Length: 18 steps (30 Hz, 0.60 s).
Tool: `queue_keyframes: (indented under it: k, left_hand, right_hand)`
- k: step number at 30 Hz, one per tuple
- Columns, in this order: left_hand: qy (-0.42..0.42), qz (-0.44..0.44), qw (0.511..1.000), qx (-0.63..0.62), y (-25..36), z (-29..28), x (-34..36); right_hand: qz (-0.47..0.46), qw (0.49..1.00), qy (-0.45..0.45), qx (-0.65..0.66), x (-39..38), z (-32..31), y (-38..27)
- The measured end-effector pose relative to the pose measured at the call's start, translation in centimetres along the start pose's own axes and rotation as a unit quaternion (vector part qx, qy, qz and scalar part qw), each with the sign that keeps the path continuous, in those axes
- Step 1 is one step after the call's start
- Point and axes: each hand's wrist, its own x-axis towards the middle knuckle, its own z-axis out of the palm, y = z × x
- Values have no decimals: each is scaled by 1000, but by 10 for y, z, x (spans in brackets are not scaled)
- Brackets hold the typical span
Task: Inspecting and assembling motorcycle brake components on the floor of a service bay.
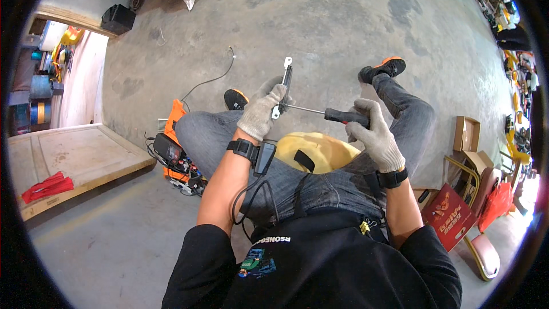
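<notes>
My left hand (258, 113), in a grey-white work glove, is closed round a narrow black part (287, 83) with white metal tabs at both ends, held up in front of my knees. My right hand (378, 137), gloved too, grips the black handle of a screwdriver (346, 117). Its thin shaft points left and its tip reaches the side of the black part, near the lower white tab. Whether the tip sits in a screw is too small to tell. Between my thighs, below both hands, lies a rounded yellow thing (291, 151) with a black strap.
Beside my left leg is an orange thing with black devices and cables (170, 146); a thin cable (213, 80) runs over the concrete floor. A wooden panel (86, 149) bearing a red cloth (48, 187) is farther left. At right lie a red box (449, 216) and cardboard box (467, 133).
</notes>
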Motion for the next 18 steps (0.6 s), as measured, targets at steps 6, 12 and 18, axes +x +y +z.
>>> queue_keyframes:
  k: [6, 12, 18]
  left_hand:
    - [12, 2, 1000, 6, -1, -2, -1]
    - [10, -1, 1000, 7, -1, -1, 0]
    - [2, 2, 1000, 17, 0, 0, -2]
  right_hand:
    - [163, 983, -72, 43, 4, -10, -24]
    - [-18, 999, 13, -23, 1, 1, 1]
    - [168, 984, -29, 47, 5, -9, -15]
